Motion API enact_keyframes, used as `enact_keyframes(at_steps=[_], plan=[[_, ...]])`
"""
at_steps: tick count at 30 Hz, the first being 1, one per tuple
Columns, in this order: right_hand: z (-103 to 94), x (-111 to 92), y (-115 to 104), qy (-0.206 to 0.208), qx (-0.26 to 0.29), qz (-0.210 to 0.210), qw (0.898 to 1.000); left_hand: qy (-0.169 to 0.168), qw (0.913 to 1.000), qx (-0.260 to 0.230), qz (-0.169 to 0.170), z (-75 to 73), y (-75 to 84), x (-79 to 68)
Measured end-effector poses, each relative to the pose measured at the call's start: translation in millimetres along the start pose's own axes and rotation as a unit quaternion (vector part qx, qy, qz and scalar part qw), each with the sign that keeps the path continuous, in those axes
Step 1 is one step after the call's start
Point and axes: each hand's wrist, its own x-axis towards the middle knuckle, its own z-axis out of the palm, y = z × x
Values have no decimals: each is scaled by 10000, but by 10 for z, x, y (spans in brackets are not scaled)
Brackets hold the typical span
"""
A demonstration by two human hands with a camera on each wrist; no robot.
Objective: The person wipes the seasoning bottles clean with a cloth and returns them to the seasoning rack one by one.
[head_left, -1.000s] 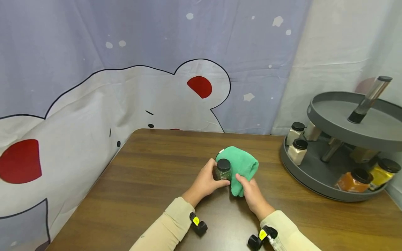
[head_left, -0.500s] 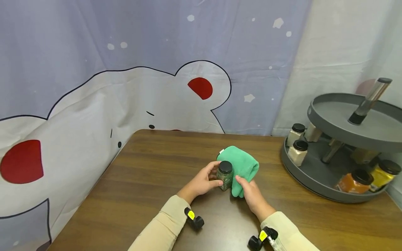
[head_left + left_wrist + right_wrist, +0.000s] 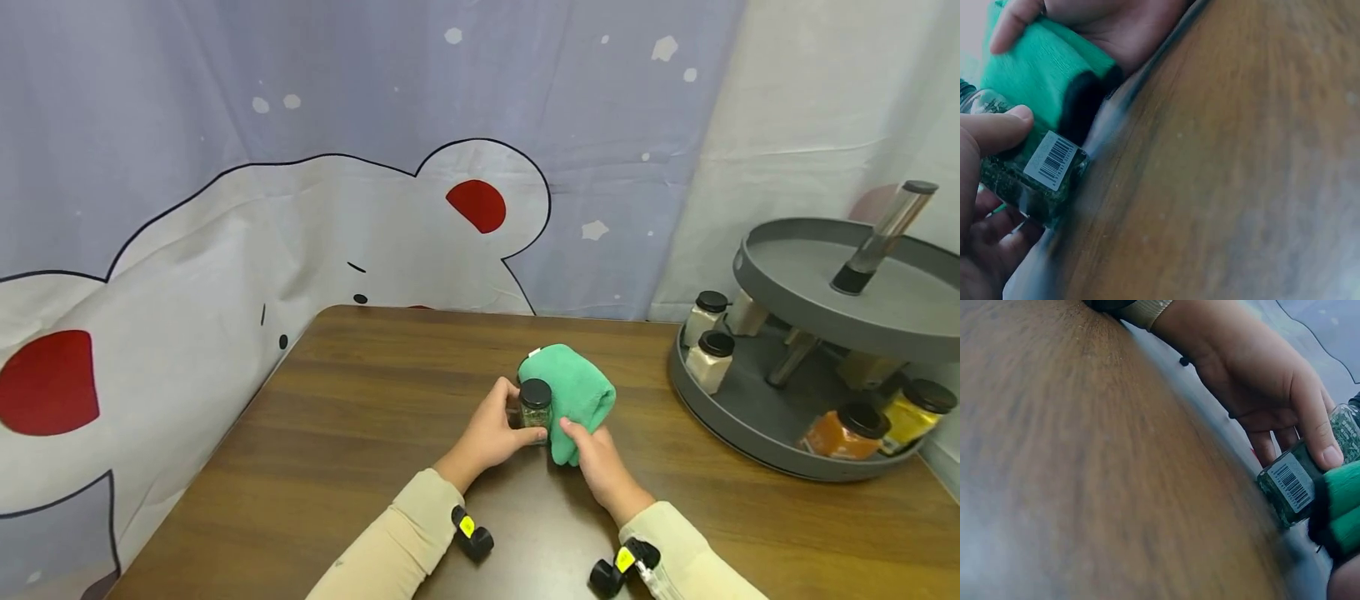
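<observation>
In the head view, my left hand grips a glass spice jar of green dried herbs between thumb and fingers. Its lid is black and it stands roughly upright. A barcode label shows low on the jar in the left wrist view. Against the jar's right side lies a folded green cloth with a dark edge. My right hand holds that cloth, thumb on top; its other fingers are hidden beneath it in the head view.
At the right stands a grey two-tier turntable rack. Its lower tier carries several jars, including a white one, an orange one and a yellow one. A printed curtain hangs behind the wooden table.
Half a second ago my left hand was slightly lower left, with more of the jar's side showing. Now hand and jar sit closer against the cloth. The right hand has barely moved.
</observation>
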Motion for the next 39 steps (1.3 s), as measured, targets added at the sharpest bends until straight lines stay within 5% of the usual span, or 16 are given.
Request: enact_keyframes(at_steps=[12, 16, 20, 23, 30, 39], plan=[[4, -19, -7, 23, -129, -204, 9997, -29, 10000, 28, 15, 5, 25, -14], [-23, -1, -2, 85, -500, 120, 9986, -363, 9969, -682, 154, -18, -42, 18], [-45, 12, -1, 390, -312, 169, 9986, -989, 9685, -2270, 280, -98, -156, 51], [-44, 19, -1, 337, -372, 208, 9985, -1184, 9516, -2823, 290, -150, -218, 54], [-33, -13, -15, 76, -957, 336, 9948, -1183, 9736, -1939, 227, -137, -230, 64], [-19, 12, 0, -258, -840, 198, 9959, -1193, 9855, -1183, 232, -117, -171, 43]])
